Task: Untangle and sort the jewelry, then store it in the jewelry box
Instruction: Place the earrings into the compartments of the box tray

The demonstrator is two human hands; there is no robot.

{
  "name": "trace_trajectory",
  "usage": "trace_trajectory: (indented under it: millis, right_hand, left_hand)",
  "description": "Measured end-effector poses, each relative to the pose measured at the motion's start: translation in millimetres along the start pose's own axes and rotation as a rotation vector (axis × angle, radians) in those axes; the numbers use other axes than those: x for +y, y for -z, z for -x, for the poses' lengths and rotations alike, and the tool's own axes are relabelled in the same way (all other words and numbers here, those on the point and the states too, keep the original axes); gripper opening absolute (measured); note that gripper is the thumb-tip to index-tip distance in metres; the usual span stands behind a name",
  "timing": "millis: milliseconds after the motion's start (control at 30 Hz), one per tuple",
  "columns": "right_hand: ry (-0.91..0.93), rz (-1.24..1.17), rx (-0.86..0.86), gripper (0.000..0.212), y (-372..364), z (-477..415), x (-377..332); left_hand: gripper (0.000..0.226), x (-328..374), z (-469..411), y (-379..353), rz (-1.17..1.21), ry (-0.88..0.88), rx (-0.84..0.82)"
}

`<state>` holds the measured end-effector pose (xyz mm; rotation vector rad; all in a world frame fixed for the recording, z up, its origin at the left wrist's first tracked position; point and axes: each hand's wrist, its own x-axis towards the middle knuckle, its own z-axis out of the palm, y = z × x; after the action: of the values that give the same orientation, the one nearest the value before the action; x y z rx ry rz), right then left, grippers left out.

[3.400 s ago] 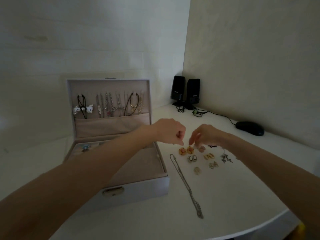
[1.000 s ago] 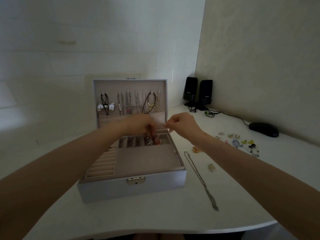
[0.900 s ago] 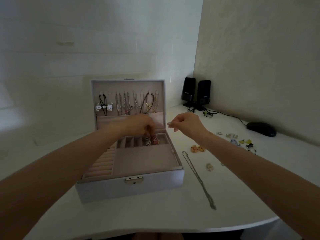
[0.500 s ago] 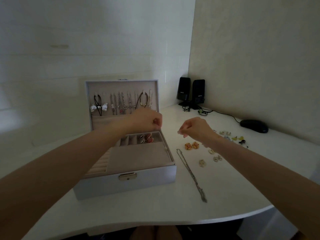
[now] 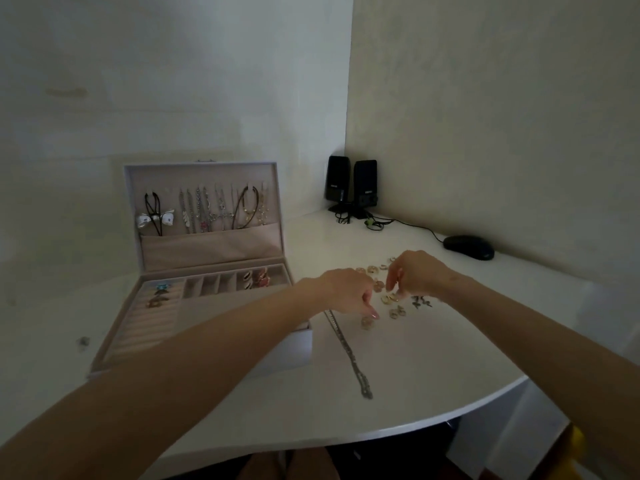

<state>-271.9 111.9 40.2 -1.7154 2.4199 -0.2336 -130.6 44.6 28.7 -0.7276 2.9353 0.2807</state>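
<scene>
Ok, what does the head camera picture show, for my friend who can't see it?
A left hand and a right hand reach down to small earrings on a white table, right of an open box. A chain lies beside the box, and necklaces hang in its lid.

Dim light falls across my white tabletop, its near edge curved, set into a corner of pale walls; two black speakers and a mouse sit far right.
</scene>
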Motion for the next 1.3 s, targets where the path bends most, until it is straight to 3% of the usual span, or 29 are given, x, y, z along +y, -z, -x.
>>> trace_trajectory:
  millis: [133, 267, 433, 600, 700, 833, 1067, 1300]
  right_hand:
    - [0.007, -0.034, -0.101, 0.018, -2.7, 1.8, 12.7]
    - [0.002, -0.102, -0.119, 0.022, -11.3, 1.6, 18.0]
    - [0.091, -0.14, -0.087, 0.019, -19.3, 2.4, 20.3]
    - [0.073, -0.177, -0.18, 0.018, -12.4, -4.0, 20.6]
    - [0.038, -0.28, -0.065, 0.009, -2.7, -18.2, 22.9]
    - [0.046, -0.215, 0.182, 0.01, -2.2, -50.6, 23.4]
    - [0.036, 0.012, 0.119, 0.034, -26.0, -93.8, 16.7]
    - [0.085, 0.042, 0.15, 0.021, -29.7, -99.3, 19.8]
  left_hand:
    - [0.018, 2.5, -9.4, -7.4, 0.039, 0.01, 0.034]
    - [0.022, 9.7, -14.5, -6.0, 0.074, 0.012, 0.05]
    - [0.036, 0.5, -19.5, -6.7, 0.141, 0.049, -0.087]
    - [0.033, -6.9, -18.0, -4.5, 0.19, 0.025, -0.118]
    - [0.03, -15.2, -24.0, 6.9, 0.236, 0.062, -0.037]
    - [0.033, -35.4, -54.0, 19.6, 0.152, 0.222, 0.193]
    - [0.05, -44.9, -99.1, 6.5, 0.05, 0.303, 0.093]
    - [0.022, -42.1, -103.9, 3.0, 0.013, 0.211, 0.186]
